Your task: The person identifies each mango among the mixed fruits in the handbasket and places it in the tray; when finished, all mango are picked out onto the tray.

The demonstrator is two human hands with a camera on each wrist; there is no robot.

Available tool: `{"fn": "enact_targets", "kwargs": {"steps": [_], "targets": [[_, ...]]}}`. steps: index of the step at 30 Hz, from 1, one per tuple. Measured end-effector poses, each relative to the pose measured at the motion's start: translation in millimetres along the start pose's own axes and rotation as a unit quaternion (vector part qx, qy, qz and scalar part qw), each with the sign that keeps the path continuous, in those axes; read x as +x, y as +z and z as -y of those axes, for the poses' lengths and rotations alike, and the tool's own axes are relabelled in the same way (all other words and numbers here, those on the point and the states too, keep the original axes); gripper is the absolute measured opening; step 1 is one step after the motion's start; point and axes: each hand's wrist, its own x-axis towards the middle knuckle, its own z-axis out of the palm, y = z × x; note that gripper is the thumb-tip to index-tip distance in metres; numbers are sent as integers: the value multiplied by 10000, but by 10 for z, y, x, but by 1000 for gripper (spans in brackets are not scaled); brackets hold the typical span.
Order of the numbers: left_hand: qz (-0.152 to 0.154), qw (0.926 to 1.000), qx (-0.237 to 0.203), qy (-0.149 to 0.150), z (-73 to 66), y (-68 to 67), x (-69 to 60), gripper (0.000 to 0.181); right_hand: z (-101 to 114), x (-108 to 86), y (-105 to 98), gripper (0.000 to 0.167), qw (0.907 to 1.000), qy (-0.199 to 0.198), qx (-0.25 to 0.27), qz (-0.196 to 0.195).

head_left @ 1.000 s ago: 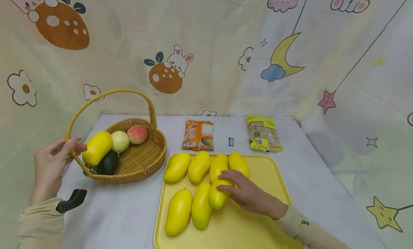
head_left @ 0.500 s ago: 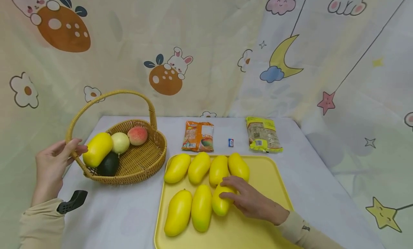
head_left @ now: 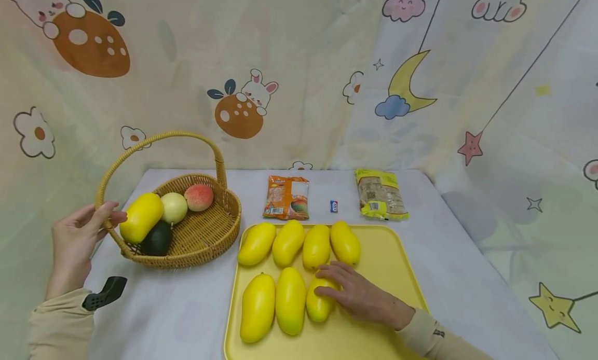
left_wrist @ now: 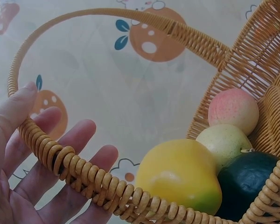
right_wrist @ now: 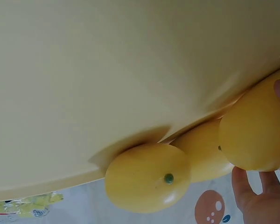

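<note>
My left hand (head_left: 77, 240) holds the wicker basket (head_left: 205, 253) at its left side, where the handle meets the rim. In the left wrist view, the thumb lies over the handle and the fingers (left_wrist: 79, 133) pass behind the rim. Inside the basket lie a yellow mango (head_left: 142, 217), a pale green round fruit (head_left: 174, 207), a peach (head_left: 199, 197) and a dark green avocado (head_left: 157, 238). My right hand (head_left: 362, 295) grips a mango (head_left: 319, 300) from its right side, low over the yellow tray (head_left: 374, 339), at the right end of the front row.
More mangoes (head_left: 290, 300) lie on the tray in two rows. Behind it on the white cloth are an orange snack packet (head_left: 287, 196), a tiny blue packet (head_left: 334, 206) and a yellow-and-clear bag (head_left: 381, 194). A printed curtain (head_left: 308, 90) hangs at the back and sides.
My right hand has moved its mango toward the front of the tray, clear of the back row. The two front-left mangoes have shifted slightly. My left hand stays on the basket.
</note>
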Motion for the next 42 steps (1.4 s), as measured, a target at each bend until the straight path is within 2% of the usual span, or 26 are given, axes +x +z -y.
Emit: {"fn": "enact_targets", "kwargs": {"steps": [4, 10, 14, 18, 25, 33, 42], "targets": [[-24, 10000, 18, 7, -1, 0, 0, 33, -7, 7, -17, 35, 9999, 9, 75, 75], [-24, 10000, 68, -4, 0, 0, -1, 29, 4, 3, -53, 66, 9991, 74, 289, 318], [-30, 10000, 65, -27, -1, 4, -1, 31, 21, -2, -70, 75, 9981, 108, 434, 412], [-40, 10000, 58, -64, -7, 5, -2, 32, 16, 17, -88, 82, 9980, 20, 535, 333], [-33, 10000, 23, -8, 1, 3, -5, 30, -36, 102, -148, 79, 9987, 66, 447, 244], [-22, 9999, 110, -96, 22, -4, -6, 31, -87, 441, -208, 71, 9983, -218, 521, 108], [-20, 9999, 129, -30, 11, 0, -10, 34, -278, 1117, -220, 61, 9985, -264, 422, 221]]}}
